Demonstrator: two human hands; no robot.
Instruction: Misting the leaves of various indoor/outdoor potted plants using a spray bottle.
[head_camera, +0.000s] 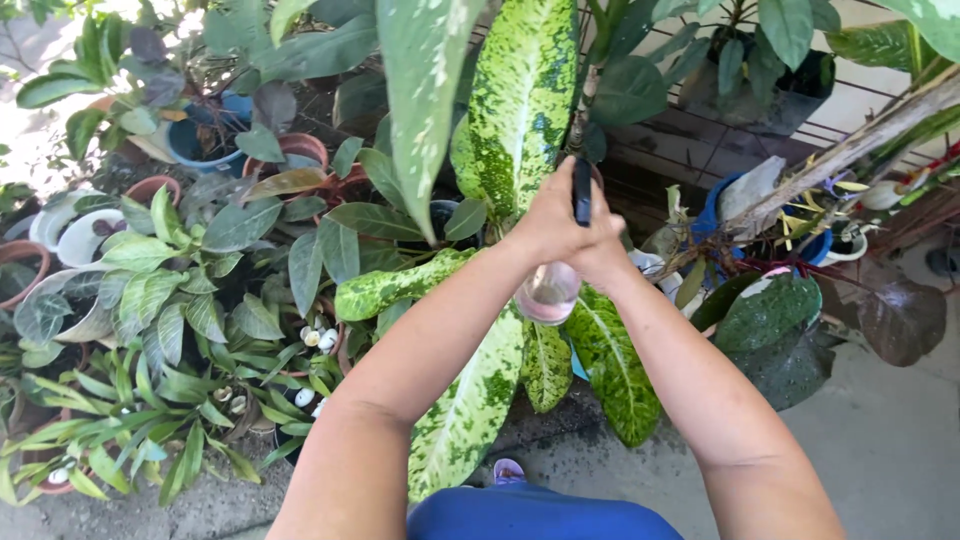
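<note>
Arms extend forward, wrists together. Left hand (548, 222) and right hand (603, 252) fingers wrap closed around a clear spray bottle (549, 292); its black nozzle (582, 190) protrudes above them, before variegated leaves (520, 110).

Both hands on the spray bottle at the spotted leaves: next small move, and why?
Probably squeeze the trigger: both hands, left hand and right hand, clasp the clear spray bottle, its black head raised close to the large speckled leaf.
</note>
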